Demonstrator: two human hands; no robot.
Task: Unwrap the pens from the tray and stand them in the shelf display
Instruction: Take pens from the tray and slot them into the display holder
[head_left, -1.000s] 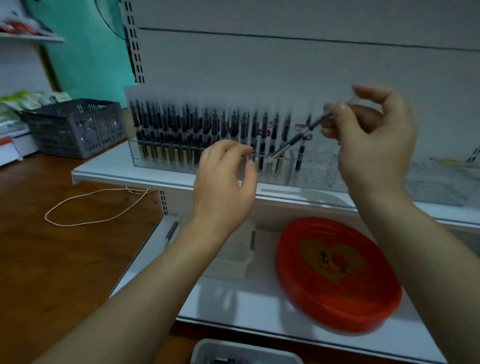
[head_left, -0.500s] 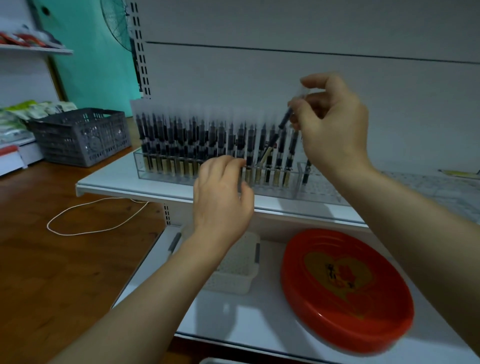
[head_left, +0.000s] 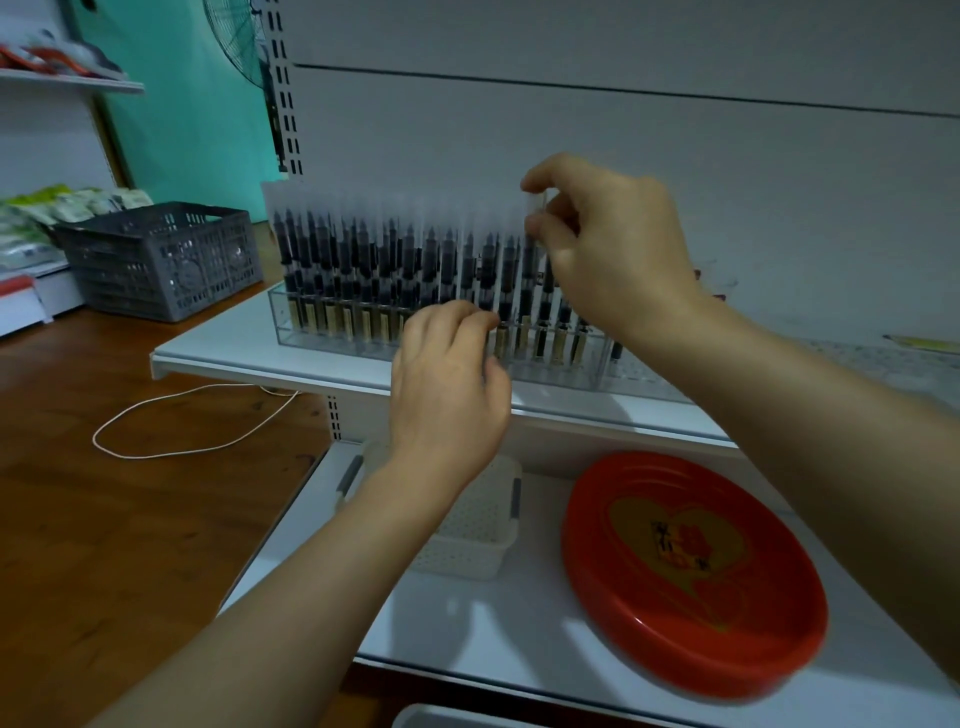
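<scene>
A clear display rack (head_left: 332, 340) on the upper shelf holds several black pens with frosted caps standing in rows. My right hand (head_left: 613, 254) pinches the clear top of one pen (head_left: 531, 244), which stands upright at the right end of the rows. My left hand (head_left: 447, 384) hovers in front of the rack with its fingers curled near the pens' lower ends; whether it touches one is hidden. A red round tray (head_left: 691, 577) with a heart print lies on the lower shelf at the right.
A small white perforated basket (head_left: 467, 540) sits on the lower shelf below my left wrist. A grey crate (head_left: 161, 260) stands on the wooden floor at the left beside a loop of white cord (head_left: 182, 421). A white bin rim (head_left: 467, 719) shows at the bottom edge.
My right hand has swung the pen from a slant to upright and brought it left and down into the rows. My left hand has stayed in front of the rack.
</scene>
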